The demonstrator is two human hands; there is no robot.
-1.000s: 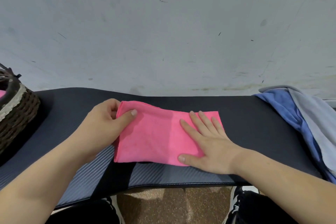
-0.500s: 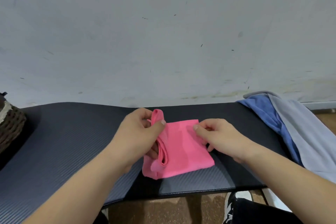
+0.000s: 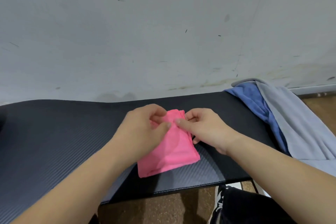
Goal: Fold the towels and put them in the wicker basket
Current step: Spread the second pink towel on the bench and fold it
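Note:
A pink towel, folded into a narrow upright rectangle, lies on the black ribbed mat near its front edge. My left hand pinches the towel's far left corner between thumb and fingers. My right hand pinches the far right corner, its thumb tip almost touching the left thumb. Both hands cover the towel's far end. The wicker basket is out of view.
A blue towel and a grey towel lie heaped at the mat's right end, hanging over the edge. A scuffed grey wall rises right behind the mat. Below the front edge are brown floor and a dark shoe.
The left hand brought the towel's left side over to the right, halving its width. Both hands now meet at the far edge. The view swung right, and the basket left the frame.

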